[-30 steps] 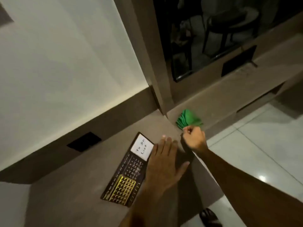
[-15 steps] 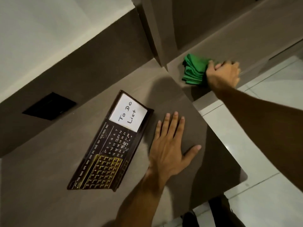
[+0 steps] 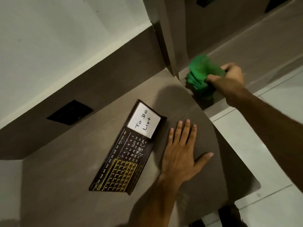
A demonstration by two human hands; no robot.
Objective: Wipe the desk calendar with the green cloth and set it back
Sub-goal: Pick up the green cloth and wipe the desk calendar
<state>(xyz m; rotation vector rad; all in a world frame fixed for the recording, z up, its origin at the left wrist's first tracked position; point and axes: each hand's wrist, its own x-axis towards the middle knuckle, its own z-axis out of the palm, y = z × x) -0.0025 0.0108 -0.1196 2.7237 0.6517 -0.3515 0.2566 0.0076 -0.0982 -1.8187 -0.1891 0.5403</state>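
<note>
calendar (image 3: pixel 129 149) beside flat left hand (image 3: pixel 180 154), right hand (image 3: pixel 229 79) on green cloth (image 3: pixel 201 76)

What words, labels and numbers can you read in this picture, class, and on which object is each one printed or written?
"To Do List": handwritten on the white note card at the top of the desk calendar.
"FEB MAR APR MAY JUN JUL AUG SEP OCT NOV DEC": month column along the calendar's left edge; the first label is unclear.
Dates up to "31": calendar's number grid.
Gold grid characters: too small to read.
</note>
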